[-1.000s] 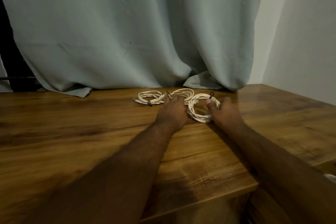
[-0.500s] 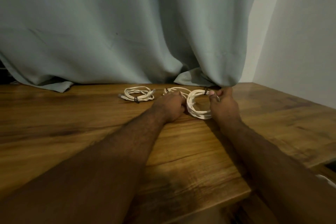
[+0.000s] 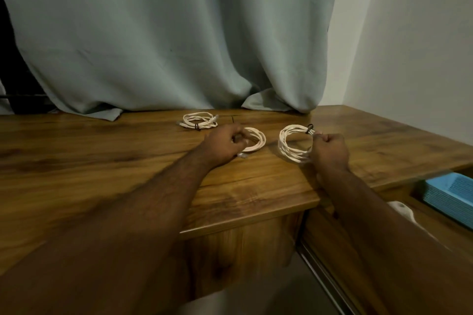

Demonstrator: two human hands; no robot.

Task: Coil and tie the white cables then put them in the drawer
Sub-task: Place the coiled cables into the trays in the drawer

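**Holding two white cable coils, one in each hand**

Gripping a coil each, both hands are over the wooden table (image 3: 102, 161). The right hand (image 3: 331, 149) has its fingers curled round the right side of the right coil (image 3: 291, 146), a bundle of several white loops. This coil stands tilted, its lower part near the table surface, and a small dark tie (image 3: 310, 128) sits at its upper edge, just beside the thumb.

The left hand (image 3: 222, 143) is also curled, and it holds the left side of the middle coil (image 3: 256, 139). This coil lies flatter on the table, and one white plug end shows under the hand, near the wrist. The two held coils are apart, with bare wood between them.

A third coil (image 3: 199, 121) lies alone farther back and to the left, touched by no hand. It has a dark tie on its near side.

Behind the coils, a pale green curtain (image 3: 179, 33) hangs down and its hem rests on the back of the table. At the right, below the table edge, an open drawer (image 3: 399, 190) shows a blue object (image 3: 450, 192) and something white (image 3: 403, 208) inside; what these are, I cannot tell.
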